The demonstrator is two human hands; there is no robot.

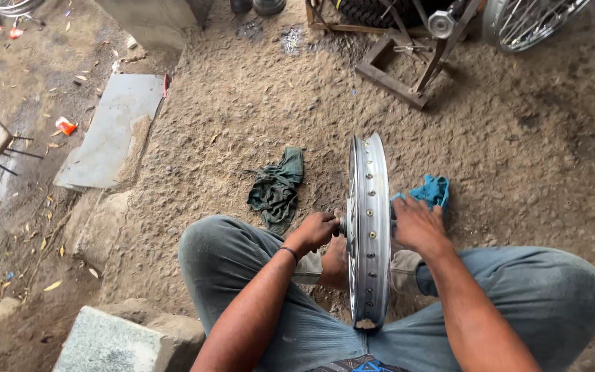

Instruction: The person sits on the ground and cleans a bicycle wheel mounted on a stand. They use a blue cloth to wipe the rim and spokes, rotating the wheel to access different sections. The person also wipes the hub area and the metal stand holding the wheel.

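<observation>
Wheel: a bare silver metal spoked wheel rim (370, 234) stands upright on its edge between the knees of a seated person in blue jeans, seen edge-on, with a row of spoke holes down its middle band.
Left hand: the left hand (315, 231) is curled closed around a dark axle end (342, 226) at the hub on the rim's left side; a thin dark band sits on that wrist.
Right hand: the right hand (414, 224) lies against the rim's right side at hub height, fingers bent toward the hub; the rim hides the fingertips, so whether they grip anything cannot be told, though it looks like a loose hold.
Rags: 1 crumpled dark green cloth (277, 187) lies on the dirt just left of the rim; 1 bright blue cloth (432, 191) lies just beyond the right hand.
Ground: sandy, gravelly dirt floor (518, 172).
Left of scene: a flat grey metal sheet (115, 127) lies well apart, with a grey stone block (105, 341) near the left knee.
Far side: a rusty metal frame stand (408, 65) and 1 chrome spoked wheel (531, 21) sit at the top edge.
</observation>
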